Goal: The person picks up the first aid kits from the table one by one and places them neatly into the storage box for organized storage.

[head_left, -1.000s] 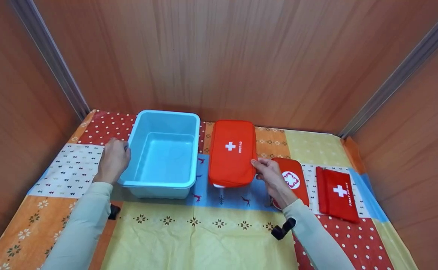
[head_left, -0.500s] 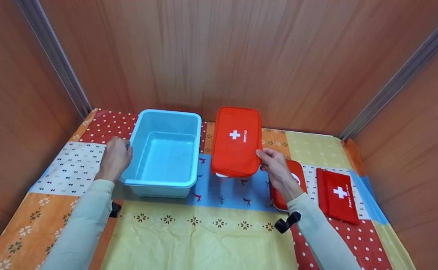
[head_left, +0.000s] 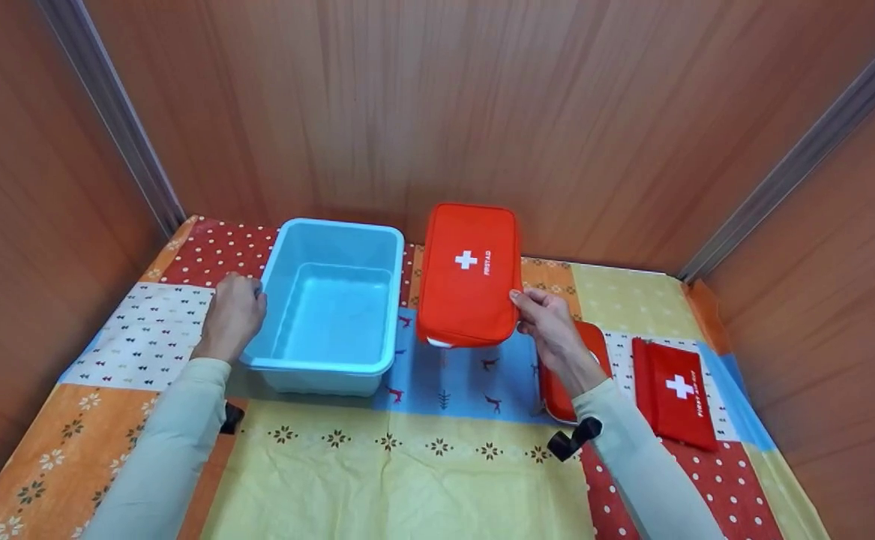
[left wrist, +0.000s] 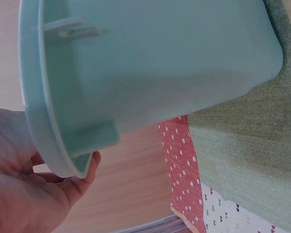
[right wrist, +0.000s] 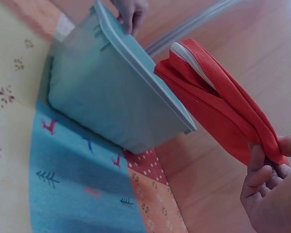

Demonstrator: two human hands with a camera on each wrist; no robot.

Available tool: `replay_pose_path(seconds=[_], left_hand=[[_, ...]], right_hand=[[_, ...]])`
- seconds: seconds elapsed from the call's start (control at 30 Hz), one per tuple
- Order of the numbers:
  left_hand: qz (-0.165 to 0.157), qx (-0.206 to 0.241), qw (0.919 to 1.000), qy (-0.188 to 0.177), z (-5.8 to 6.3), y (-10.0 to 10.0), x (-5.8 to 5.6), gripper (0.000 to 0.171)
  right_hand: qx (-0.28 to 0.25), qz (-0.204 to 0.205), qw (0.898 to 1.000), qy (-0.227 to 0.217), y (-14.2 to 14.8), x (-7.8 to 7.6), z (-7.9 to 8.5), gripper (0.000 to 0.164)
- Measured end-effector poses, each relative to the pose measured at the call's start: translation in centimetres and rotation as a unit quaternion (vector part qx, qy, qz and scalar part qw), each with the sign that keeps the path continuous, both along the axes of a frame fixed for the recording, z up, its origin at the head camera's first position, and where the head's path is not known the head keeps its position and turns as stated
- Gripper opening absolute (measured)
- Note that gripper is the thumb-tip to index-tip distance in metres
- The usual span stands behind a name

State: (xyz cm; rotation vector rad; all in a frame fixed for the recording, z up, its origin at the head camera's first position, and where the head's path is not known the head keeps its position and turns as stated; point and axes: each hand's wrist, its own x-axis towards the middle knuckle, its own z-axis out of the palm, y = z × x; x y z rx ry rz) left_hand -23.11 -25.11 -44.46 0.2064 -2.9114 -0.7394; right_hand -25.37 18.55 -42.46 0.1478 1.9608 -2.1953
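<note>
A light blue plastic basin [head_left: 396, 315] stands on the left half of the table. My left hand [head_left: 232, 315] grips its left rim, fingers curled under the edge in the left wrist view. Just right of the basin, a red first aid pouch [head_left: 467, 300] with a white cross hangs above the cloth. My right hand [head_left: 553, 334] pinches the pouch's right edge, thumb on top and fingers beneath. Its white zipper [right wrist: 191, 60] shows in the right wrist view. Under my right wrist lies a red hard-looking case [head_left: 557, 397], its round emblem mostly hidden.
A flat red first aid kit pouch [head_left: 677, 394] lies farther right. A patchwork-patterned tablecloth [head_left: 407, 480] covers the table. Wood-grain panels [head_left: 474, 112] close off the back and both sides.
My right hand has raised the red pouch off the cloth and away from me, then slightly left. My left hand has stayed on the basin's rim.
</note>
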Motion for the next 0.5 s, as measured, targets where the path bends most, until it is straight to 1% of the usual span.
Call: replay_pose_path(seconds=[0.17, 0.33, 0.5], left_hand=[[0.003, 0.029, 0.9996, 0.004, -0.1, 0.1, 0.2, 0.034], [0.003, 0.016, 0.9999, 0.004, -0.1, 0.1, 0.1, 0.031], [0.006, 0.012, 0.9999, -0.004, 0.0, 0.1, -0.1, 0.032]], right_hand=[[-0.012, 0.007, 1.0, 0.014, -0.6, 0.1, 0.2, 0.029], [-0.019, 0.013, 1.0, 0.01, -1.5, 0.1, 0.6, 0.029], [-0.015, 0.023, 1.0, 0.006, -2.6, 0.1, 1.1, 0.031]])
